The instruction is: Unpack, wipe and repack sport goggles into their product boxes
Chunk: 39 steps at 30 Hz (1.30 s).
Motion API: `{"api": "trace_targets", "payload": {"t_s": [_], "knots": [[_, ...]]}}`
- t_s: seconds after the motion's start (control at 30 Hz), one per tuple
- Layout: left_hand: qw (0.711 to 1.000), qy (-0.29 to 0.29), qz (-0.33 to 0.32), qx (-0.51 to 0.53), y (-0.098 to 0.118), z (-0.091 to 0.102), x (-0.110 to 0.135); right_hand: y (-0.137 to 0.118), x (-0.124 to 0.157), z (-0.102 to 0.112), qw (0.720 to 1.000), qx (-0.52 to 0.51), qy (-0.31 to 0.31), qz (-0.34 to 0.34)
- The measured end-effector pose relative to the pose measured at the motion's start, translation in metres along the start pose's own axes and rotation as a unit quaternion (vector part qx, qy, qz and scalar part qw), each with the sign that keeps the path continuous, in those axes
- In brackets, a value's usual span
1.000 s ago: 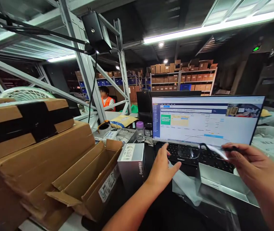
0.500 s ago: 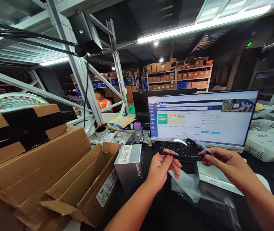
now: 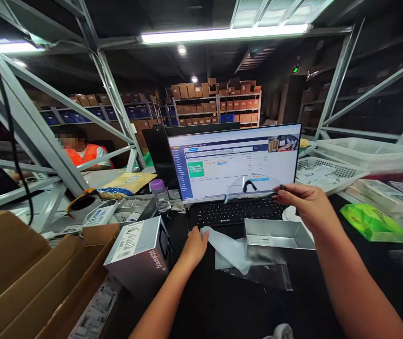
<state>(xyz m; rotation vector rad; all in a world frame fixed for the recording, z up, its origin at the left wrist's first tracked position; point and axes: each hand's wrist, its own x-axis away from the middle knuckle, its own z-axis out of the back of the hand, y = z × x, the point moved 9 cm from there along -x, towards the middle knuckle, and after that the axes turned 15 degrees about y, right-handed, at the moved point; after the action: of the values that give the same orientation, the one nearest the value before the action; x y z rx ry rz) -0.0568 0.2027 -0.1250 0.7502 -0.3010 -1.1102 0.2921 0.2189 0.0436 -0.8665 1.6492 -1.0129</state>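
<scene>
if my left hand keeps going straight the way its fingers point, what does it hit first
Probably the keyboard: the left hand rests on the white cloth, fingers pointing up-screen toward it. Depth is hard to judge.

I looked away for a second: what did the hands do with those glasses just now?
The left hand let go of the glasses and dropped to the white cloth on the desk. The right hand now holds the glasses alone, up before the monitor. The silver tray and grey box stayed put.

Bare desk in front; silver tray [image 3: 277, 235] and box [image 3: 139, 254] (probably cardboard) flank it.
</scene>
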Motion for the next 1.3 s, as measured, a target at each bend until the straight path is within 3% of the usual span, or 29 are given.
{"api": "trace_targets", "payload": {"t_s": [0.17,0.3,0.4,0.47,0.57,0.73,0.87,1.0,1.13,1.3], "knots": [[1.000,-0.013,-0.020,0.009,-0.006,-0.010,-0.006,-0.001,0.012,-0.024,0.999,0.005,-0.043,-0.015],[0.989,0.090,-0.104,0.050,0.023,0.026,-0.001,-0.003,0.015,-0.025,0.999,0.020,-0.030,-0.008],[0.959,0.189,-0.194,0.080,0.055,0.066,0.017,-0.005,0.015,-0.023,1.000,0.013,-0.022,-0.003],[0.938,0.220,-0.251,0.093,0.073,0.082,0.034,-0.005,0.016,-0.023,1.000,0.010,-0.021,-0.004],[0.914,0.238,-0.313,0.101,0.090,0.093,0.056,-0.009,0.020,-0.024,0.999,0.015,-0.033,0.001],[0.889,0.245,-0.370,0.115,0.100,0.092,0.077,-0.024,0.029,-0.018,0.998,0.018,-0.050,0.025],[0.890,0.211,-0.381,0.139,0.112,0.090,0.085,-0.034,0.034,-0.009,0.994,0.070,-0.064,0.049],[0.912,0.159,-0.348,0.152,0.120,0.090,0.086,-0.041,0.035,-0.002,0.990,0.102,-0.074,0.067],[0.938,0.134,-0.281,0.155,0.109,0.086,0.075,-0.051,0.039,0.002,0.986,0.118,-0.069,0.095],[0.941,0.155,-0.230,0.192,0.095,0.082,0.066,-0.059,0.058,-0.010,0.983,0.112,-0.086,0.117]]}}
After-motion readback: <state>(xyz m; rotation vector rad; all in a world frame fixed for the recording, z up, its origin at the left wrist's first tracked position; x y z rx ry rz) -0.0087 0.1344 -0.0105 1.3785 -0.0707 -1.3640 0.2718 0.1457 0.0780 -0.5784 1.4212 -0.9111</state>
